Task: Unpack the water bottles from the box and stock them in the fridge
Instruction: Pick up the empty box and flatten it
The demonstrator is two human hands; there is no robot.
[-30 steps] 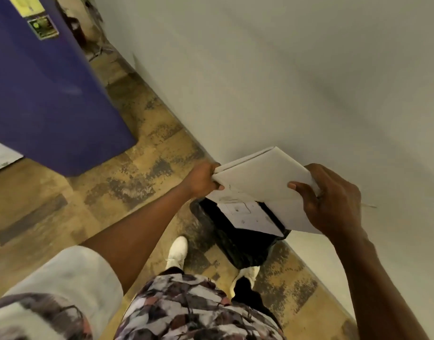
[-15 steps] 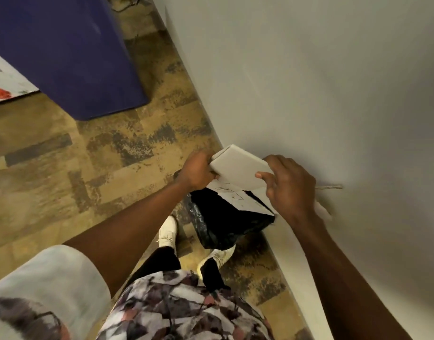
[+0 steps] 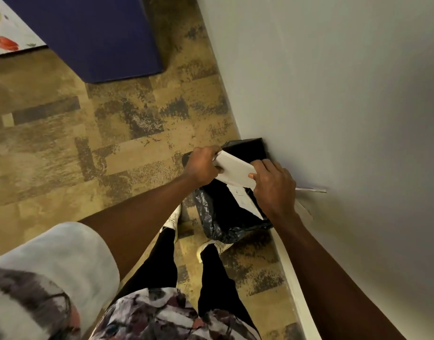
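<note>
A flattened white cardboard box is held over a black bin lined with a black bag that stands against the wall. My left hand grips the box's left end. My right hand grips its right end, fingers curled over the edge. The lower part of the box reaches down into the bin's opening. No water bottles are in view.
A dark blue fridge stands at the top left on the patterned brown floor. A grey wall with a white baseboard runs along the right. My feet in white shoes stand just before the bin.
Both hands have lowered the folded box from chest height down into the bin's mouth, and my view has tilted further down toward the floor.
</note>
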